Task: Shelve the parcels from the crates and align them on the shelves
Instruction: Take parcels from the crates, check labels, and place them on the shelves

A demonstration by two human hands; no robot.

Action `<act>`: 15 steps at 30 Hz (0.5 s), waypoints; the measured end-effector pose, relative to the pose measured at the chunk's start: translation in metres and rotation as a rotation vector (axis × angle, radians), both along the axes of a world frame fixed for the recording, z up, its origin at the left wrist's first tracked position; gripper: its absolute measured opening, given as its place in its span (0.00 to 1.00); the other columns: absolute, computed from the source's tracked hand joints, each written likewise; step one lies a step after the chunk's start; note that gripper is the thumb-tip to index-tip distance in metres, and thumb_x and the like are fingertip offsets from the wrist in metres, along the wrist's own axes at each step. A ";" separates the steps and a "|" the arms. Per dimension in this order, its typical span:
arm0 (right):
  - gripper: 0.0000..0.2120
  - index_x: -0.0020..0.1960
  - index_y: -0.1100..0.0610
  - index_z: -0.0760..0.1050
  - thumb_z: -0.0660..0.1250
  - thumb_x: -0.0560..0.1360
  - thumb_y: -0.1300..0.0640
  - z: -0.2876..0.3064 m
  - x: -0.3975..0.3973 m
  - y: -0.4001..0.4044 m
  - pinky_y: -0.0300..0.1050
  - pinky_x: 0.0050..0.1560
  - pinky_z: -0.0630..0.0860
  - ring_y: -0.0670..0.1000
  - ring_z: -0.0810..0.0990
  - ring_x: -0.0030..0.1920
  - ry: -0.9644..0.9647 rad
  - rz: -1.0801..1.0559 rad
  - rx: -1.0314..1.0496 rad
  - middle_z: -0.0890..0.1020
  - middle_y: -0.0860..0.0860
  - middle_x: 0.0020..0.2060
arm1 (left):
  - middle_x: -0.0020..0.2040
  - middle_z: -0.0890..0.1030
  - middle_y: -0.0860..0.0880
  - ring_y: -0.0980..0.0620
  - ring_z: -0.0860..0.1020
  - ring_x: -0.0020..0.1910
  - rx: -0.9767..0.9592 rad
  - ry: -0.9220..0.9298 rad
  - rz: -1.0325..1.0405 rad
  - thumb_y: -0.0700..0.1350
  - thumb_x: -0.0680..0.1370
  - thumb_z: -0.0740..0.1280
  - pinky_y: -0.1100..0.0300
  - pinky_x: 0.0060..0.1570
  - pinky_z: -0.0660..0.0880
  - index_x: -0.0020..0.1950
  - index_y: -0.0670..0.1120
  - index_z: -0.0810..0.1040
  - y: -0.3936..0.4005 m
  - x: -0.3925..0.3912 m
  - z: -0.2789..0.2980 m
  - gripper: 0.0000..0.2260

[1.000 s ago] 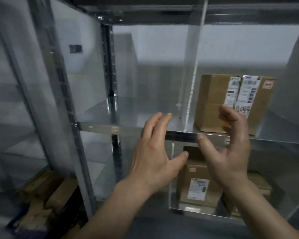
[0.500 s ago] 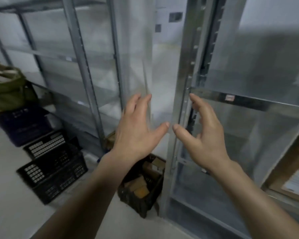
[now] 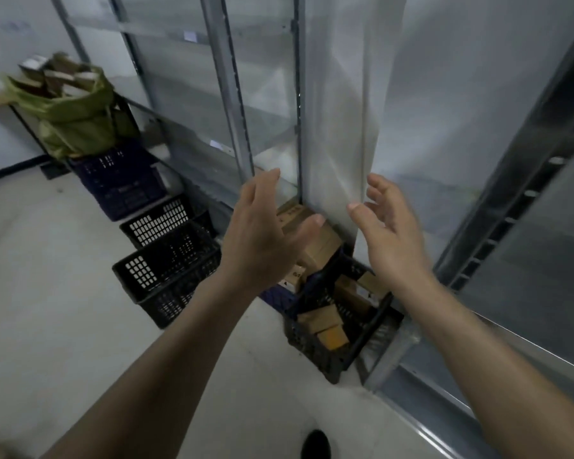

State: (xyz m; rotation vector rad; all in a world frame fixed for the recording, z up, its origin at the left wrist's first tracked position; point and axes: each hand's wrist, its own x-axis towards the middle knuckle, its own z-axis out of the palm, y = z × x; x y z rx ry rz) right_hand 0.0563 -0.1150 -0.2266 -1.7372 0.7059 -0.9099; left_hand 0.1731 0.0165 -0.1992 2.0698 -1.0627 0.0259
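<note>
Fingers (image 3: 376, 190) on both hands spread apart, holding nothing. Left hand (image 3: 262, 233) and right hand (image 3: 390, 236) hang side by side above the crate (image 3: 332, 342) on the floor. A second ago they were up at the shelf beside a stood-up parcel; view has since swung left and down, so my read is that one is placed and this is the reach for the next. Parcels (image 3: 322, 323) sit loose in that crate, more stacked just behind it. Empty black crates (image 3: 166, 270) left, a blue one further back, a green bag (image 3: 70, 111) of boxes far left. Metal shelving (image 3: 232, 94) runs along the right, pale concrete floor (image 3: 47, 293).
</note>
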 end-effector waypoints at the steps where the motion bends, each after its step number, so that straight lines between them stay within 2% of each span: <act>1: 0.30 0.75 0.44 0.66 0.66 0.74 0.41 -0.006 0.014 -0.011 0.48 0.68 0.70 0.47 0.73 0.68 -0.008 -0.008 0.028 0.71 0.43 0.67 | 0.75 0.64 0.49 0.52 0.66 0.70 0.024 0.017 -0.007 0.57 0.75 0.71 0.61 0.59 0.63 0.78 0.49 0.60 -0.011 0.014 -0.005 0.36; 4: 0.27 0.75 0.46 0.66 0.67 0.79 0.46 -0.021 0.053 -0.043 0.46 0.68 0.69 0.46 0.72 0.67 -0.014 -0.043 0.101 0.71 0.47 0.68 | 0.74 0.63 0.49 0.51 0.67 0.69 0.096 0.060 -0.044 0.58 0.75 0.71 0.59 0.57 0.64 0.77 0.50 0.59 -0.043 0.053 -0.015 0.36; 7: 0.25 0.75 0.48 0.66 0.66 0.80 0.48 -0.029 0.090 -0.069 0.41 0.64 0.66 0.45 0.71 0.66 0.027 -0.068 0.129 0.72 0.50 0.71 | 0.76 0.63 0.49 0.57 0.64 0.65 0.120 0.102 -0.079 0.58 0.76 0.70 0.58 0.57 0.64 0.78 0.50 0.58 -0.070 0.088 -0.022 0.36; 10: 0.24 0.75 0.48 0.66 0.66 0.80 0.48 -0.036 0.114 -0.089 0.39 0.63 0.65 0.42 0.70 0.65 0.067 -0.084 0.127 0.71 0.51 0.72 | 0.76 0.63 0.49 0.59 0.62 0.61 0.126 0.168 -0.099 0.58 0.76 0.70 0.58 0.57 0.64 0.78 0.51 0.58 -0.094 0.116 -0.033 0.36; 12: 0.25 0.75 0.47 0.66 0.66 0.80 0.47 -0.041 0.125 -0.102 0.39 0.63 0.65 0.41 0.70 0.64 0.094 -0.107 0.124 0.72 0.51 0.72 | 0.76 0.63 0.50 0.57 0.66 0.64 0.138 0.216 -0.108 0.59 0.76 0.69 0.58 0.57 0.64 0.78 0.51 0.58 -0.112 0.134 -0.044 0.36; 15: 0.25 0.75 0.48 0.67 0.67 0.80 0.47 -0.052 0.138 -0.125 0.38 0.62 0.66 0.43 0.72 0.64 0.130 -0.170 0.134 0.72 0.51 0.71 | 0.75 0.63 0.51 0.50 0.68 0.70 0.174 0.296 -0.145 0.60 0.76 0.69 0.53 0.64 0.68 0.79 0.53 0.57 -0.140 0.157 -0.065 0.36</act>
